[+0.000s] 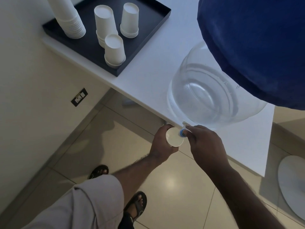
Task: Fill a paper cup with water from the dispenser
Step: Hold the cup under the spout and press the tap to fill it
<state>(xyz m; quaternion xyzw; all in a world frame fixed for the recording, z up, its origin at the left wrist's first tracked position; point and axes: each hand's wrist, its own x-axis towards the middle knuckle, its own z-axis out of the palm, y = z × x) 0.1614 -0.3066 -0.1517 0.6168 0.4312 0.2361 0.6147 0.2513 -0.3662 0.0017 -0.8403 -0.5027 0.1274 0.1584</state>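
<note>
A white paper cup (174,137) is held upright just off the counter's front edge, directly under the blue-and-white tap (182,131) of the clear water dispenser (206,98). My left hand (160,144) wraps around the cup from the left and below. My right hand (201,141) pinches the tap with thumb and fingers. The dispenser's jar stands on the white counter (148,76), with a dark blue cover (257,47) over its upper part. I cannot tell the water level in the cup.
A black tray (148,23) at the back left carries several stacks of upside-down white paper cups (113,50). Below the counter are a wall socket (79,97), tiled floor and my sandalled feet. A white round base (292,182) sits on the floor at right.
</note>
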